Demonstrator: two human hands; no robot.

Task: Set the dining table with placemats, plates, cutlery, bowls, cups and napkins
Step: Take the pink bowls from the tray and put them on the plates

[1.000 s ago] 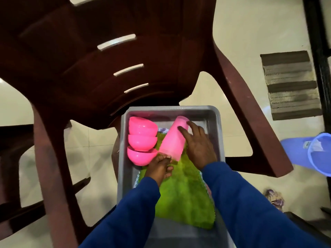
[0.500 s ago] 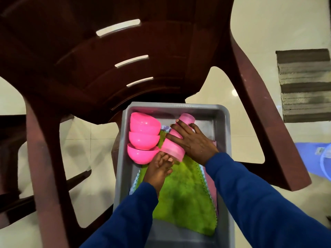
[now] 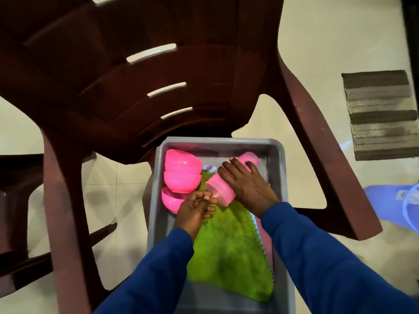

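A grey plastic tray [image 3: 277,168] sits on the seat of a dark brown chair. Inside it, three pink bowls [image 3: 181,175] lie in a row on the left. A stack of pink cups [image 3: 221,191] lies on its side across the tray's middle. My right hand [image 3: 246,184] grips this stack from above. My left hand [image 3: 196,208] pinches the rim at the stack's open end. Under them a green napkin [image 3: 229,257] covers the tray floor, with pink and white napkin edges [image 3: 260,232] showing at its right.
The brown plastic chair [image 3: 136,75] rises behind the tray, its armrests [image 3: 317,141] on both sides. A striped doormat [image 3: 381,114] lies on the pale floor at the right. A blue bucket [image 3: 403,205] stands at the right edge.
My right hand has shifted from the side of the cup stack to lie over its top. The left hand stays at the stack's open end. The view has moved slightly.
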